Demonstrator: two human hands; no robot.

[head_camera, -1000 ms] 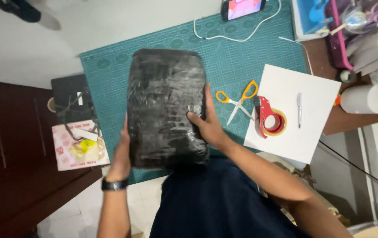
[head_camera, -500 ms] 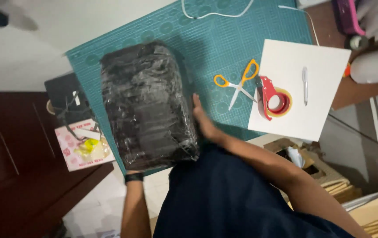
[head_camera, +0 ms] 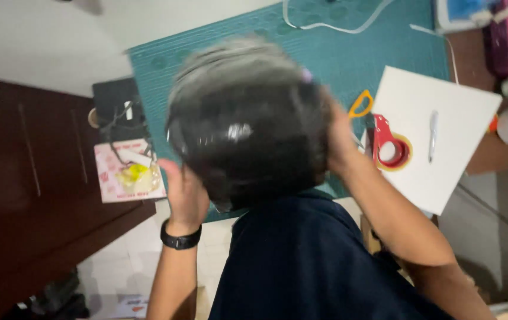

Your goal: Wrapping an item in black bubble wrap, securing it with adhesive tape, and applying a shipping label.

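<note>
A bulky black parcel wrapped in glossy plastic film (head_camera: 248, 121) fills the centre of the frame, blurred, above the teal cutting mat (head_camera: 349, 53) on the desk. Both hands grip it: the left hand (head_camera: 186, 192) cups its lower left edge, the right hand (head_camera: 338, 139) presses its right side. A red tape dispenser (head_camera: 389, 145) lies right of centre on a white sheet (head_camera: 461, 118).

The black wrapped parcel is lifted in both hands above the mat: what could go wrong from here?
1. The black wrapped parcel looks glossy, and the left hand and right hand grip only its sides, so it may slip.
2. It hides the green mat; lowered blindly, it might land on the scissors or red tape dispenser.
</note>
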